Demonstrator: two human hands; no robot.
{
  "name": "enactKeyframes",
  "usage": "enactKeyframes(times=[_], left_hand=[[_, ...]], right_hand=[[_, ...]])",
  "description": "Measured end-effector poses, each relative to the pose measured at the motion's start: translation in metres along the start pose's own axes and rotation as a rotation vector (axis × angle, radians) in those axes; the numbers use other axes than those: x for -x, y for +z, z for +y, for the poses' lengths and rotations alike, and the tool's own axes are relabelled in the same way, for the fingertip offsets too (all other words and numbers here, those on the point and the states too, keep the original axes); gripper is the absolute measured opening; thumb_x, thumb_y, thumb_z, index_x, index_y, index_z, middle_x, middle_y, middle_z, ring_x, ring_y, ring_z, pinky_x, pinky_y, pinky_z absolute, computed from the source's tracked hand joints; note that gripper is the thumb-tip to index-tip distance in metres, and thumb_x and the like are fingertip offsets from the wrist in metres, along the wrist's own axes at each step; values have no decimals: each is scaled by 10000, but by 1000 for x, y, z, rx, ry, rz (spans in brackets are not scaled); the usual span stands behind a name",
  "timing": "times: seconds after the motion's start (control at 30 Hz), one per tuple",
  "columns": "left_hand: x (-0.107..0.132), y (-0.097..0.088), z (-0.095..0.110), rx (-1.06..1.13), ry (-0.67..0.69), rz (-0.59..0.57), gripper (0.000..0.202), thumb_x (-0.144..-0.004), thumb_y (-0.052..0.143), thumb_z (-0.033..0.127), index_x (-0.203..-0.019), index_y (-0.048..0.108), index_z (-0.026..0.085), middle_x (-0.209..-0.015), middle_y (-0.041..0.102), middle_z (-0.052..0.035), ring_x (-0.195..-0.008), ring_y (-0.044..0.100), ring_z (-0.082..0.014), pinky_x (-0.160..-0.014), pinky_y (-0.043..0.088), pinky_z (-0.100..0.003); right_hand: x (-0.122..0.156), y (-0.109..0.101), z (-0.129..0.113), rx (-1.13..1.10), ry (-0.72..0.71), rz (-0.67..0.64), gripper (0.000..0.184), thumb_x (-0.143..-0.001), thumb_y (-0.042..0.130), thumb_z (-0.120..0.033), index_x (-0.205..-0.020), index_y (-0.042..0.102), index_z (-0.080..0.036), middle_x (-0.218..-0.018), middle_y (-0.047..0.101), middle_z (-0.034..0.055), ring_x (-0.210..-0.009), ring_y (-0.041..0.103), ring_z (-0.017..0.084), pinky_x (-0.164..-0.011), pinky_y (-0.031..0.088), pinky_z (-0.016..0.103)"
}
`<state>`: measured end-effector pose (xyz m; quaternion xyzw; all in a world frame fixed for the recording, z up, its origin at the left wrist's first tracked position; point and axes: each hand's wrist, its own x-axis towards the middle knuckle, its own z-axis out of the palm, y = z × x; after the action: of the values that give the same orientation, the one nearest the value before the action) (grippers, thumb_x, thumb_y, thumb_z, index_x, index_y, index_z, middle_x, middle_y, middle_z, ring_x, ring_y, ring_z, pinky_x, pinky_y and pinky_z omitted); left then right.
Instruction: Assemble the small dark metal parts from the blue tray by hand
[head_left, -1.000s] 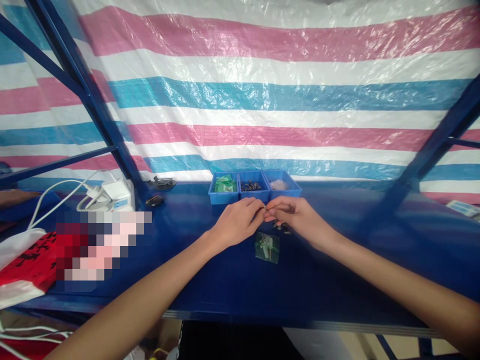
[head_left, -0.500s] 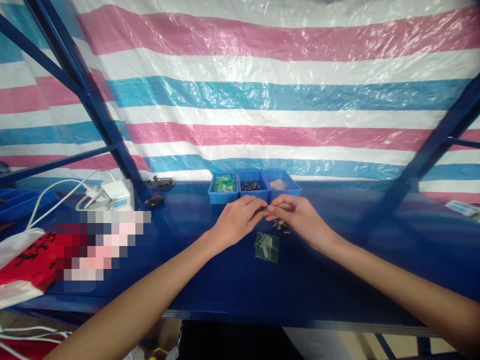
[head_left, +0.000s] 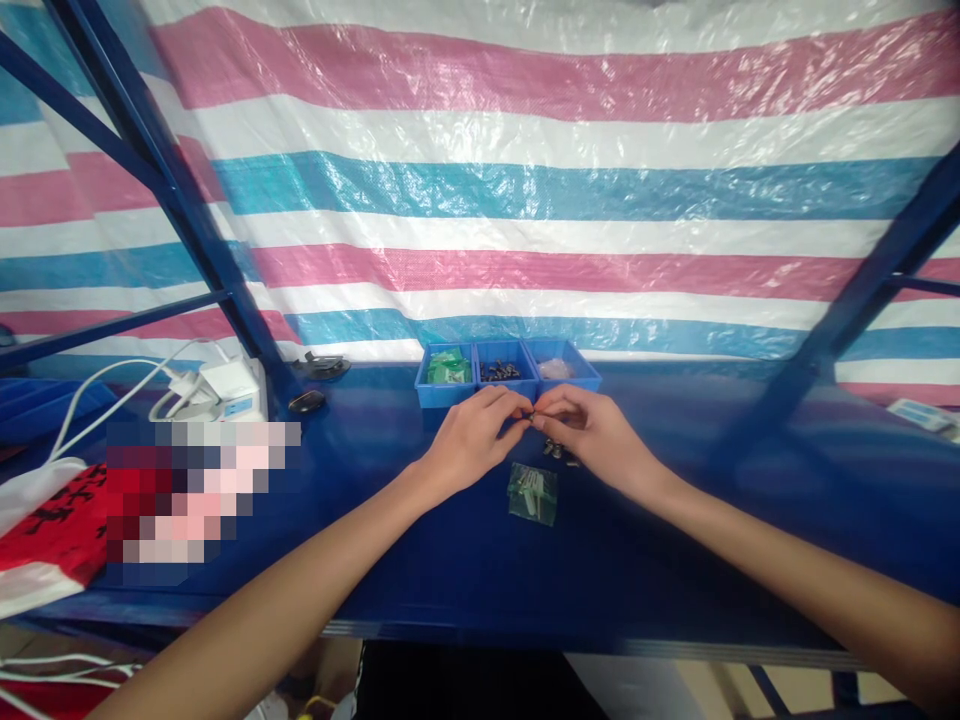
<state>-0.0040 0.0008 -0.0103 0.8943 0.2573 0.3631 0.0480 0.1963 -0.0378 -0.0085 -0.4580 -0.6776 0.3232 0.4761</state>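
Between the front edge of the worktop [head_left: 637, 570] and the hands lies a small clear bag [head_left: 533, 495] of parts. Beyond it, beside loose metal pieces [head_left: 553, 449], the left hand [head_left: 474, 440] and right hand [head_left: 598, 440] pinch a small dark part [head_left: 529, 416] between their fingertips. Blue bins [head_left: 442, 397] line the back edge.

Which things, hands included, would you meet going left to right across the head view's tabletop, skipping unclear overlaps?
Red item with black writing, white charger, small black object, left hand, pinched small dark part, right hand, white-and-blue item.
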Motion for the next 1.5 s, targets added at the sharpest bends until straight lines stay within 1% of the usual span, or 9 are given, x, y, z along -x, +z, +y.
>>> enactKeyframes(times=[0.07,0.3,0.4,0.57,0.8,0.93,1.07,1.27,1.5], left_hand=[[0,1,0,16,16,4,128,-1016,529,233,-1086,632,204,-1052,702,-49,-1018,663,-186,-824,543,-301],[0,2,0,19,58,41,166,-1017,563,287,-1131,648,201,-1039,701,-50,-1012,666,-191,-840,562,-319],[0,4,-2,9,87,91,188,-1031,543,300,-1130,656,186,-1036,707,-59,-995,671,-195,-847,565,-338],[1,7,-5,-11,173,168,224,-1050,489,222,-1211,642,194,-1060,730,-55,-970,672,-179,-857,569,-336],[1,3,0,3,89,138,143,-1043,495,224,-1126,605,188,-997,711,-44,-902,683,-170,-768,555,-294],[1,3,-2,29,115,141,163,-1046,478,199,-1127,620,190,-1008,713,-48,-940,684,-171,-812,556,-302],[1,6,-3,63,154,152,199,-1047,465,173,-1142,640,192,-1037,728,-56,-982,696,-179,-835,571,-315],[1,8,1,71,133,164,225,-1026,514,188,-1223,623,188,-1094,737,-68,-961,723,-181,-817,606,-321],[0,7,-3,61,152,204,213,-1017,549,200,-1206,646,191,-1107,740,-74,-998,717,-193,-864,611,-356]], right_hand=[[0,0,-1,-18,8,3,267,-848,737,-445,-918,646,-203,-836,736,39,-785,684,199,-698,516,315],[4,1,-5,-25,49,1,258,-891,683,-433,-1027,622,-222,-781,744,23,-633,610,174,-538,433,287],[4,1,-6,-9,37,18,241,-921,636,-433,-1028,627,-217,-792,742,28,-637,612,174,-560,445,298],[2,0,-8,-22,55,7,223,-906,655,-421,-925,663,-199,-863,762,62,-738,663,192,-626,480,305],[3,-1,-10,30,20,-49,204,-942,617,-395,-909,679,-203,-832,751,38,-732,666,177,-635,476,293],[5,1,-9,109,-35,-63,148,-926,633,-346,-878,667,-211,-797,727,15,-684,633,164,-609,453,291],[6,4,-8,184,-91,-52,134,-911,643,-302,-813,661,-214,-746,711,3,-690,646,170,-639,462,301],[5,3,-10,189,-81,-5,181,-934,613,-332,-809,660,-209,-739,721,12,-655,647,170,-603,460,298],[5,0,-8,129,-81,-47,223,-974,571,-358,-868,693,-204,-826,730,31,-706,649,167,-616,481,290]])
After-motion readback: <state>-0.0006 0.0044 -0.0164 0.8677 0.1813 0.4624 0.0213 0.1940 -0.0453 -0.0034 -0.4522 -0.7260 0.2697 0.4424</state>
